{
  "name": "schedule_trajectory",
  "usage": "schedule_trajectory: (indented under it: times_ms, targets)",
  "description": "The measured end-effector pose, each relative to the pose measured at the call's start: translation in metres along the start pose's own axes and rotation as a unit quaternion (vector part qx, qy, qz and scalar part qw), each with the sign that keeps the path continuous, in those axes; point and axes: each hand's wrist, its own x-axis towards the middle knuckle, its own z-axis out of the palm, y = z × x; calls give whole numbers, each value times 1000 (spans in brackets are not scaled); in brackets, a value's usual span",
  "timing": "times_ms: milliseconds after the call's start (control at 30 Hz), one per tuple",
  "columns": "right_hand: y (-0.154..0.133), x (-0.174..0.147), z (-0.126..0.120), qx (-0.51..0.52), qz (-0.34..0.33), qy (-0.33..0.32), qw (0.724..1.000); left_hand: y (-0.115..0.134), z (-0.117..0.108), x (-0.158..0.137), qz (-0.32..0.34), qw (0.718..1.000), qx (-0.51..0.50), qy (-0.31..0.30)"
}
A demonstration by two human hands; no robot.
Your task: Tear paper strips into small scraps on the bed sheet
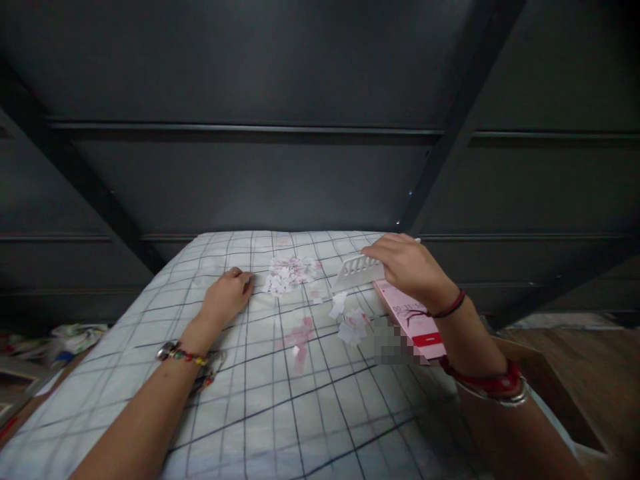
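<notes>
A white slotted plastic piece (356, 272) is gripped in my right hand (405, 263), its flat edge tilted down over the cloth. Just below that edge lie a few torn paper scraps (353, 327). My left hand (227, 297) rests on the checked cloth (270, 420) with its fingers curled together. Whether they pinch anything is hidden. A heap of small white and pink paper scraps (290, 275) lies right beside those fingers, between my two hands. Under my right wrist is a pink phone (407, 313) with a timer on its screen, partly covered by my forearm.
Dark metal panels (260, 187) rise behind the far edge of the cloth. Pinkish marks or scraps (300, 340) lie near the middle. An open cardboard box (555, 380) stands on the wooden floor at the right, and blurred clutter (75, 338) lies low at the left.
</notes>
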Motion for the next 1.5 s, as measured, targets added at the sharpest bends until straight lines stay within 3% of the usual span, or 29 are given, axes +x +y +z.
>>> schedule_trajectory:
  times_ms: [333, 600, 767, 967, 1167, 1367, 1500]
  targets:
    - [-10, 5, 4, 86, -44, 16, 995, 1, -2, 0, -6, 1000, 6, -6]
    - [-9, 5, 4, 91, -44, 42, 994, 0, 0, 1, -5, 1000, 2, -3]
    - [-9, 4, 7, 107, -52, 15, 993, 0, 0, 1, -7, 1000, 12, -1]
    - [-5, 2, 0, 116, -33, 40, 992, 2, -2, 0, -7, 1000, 5, -9]
    - [-4, 3, 0, 147, -64, -5, 987, 3, -3, -1, -10, 1000, 11, -5]
    - [-3, 4, 5, 158, -61, 30, 985, 1, -1, 0, -3, 1000, 4, -6]
    - [0, 3, 7, 178, -78, 5, 981, -1, 1, 1, -5, 1000, -1, 2]
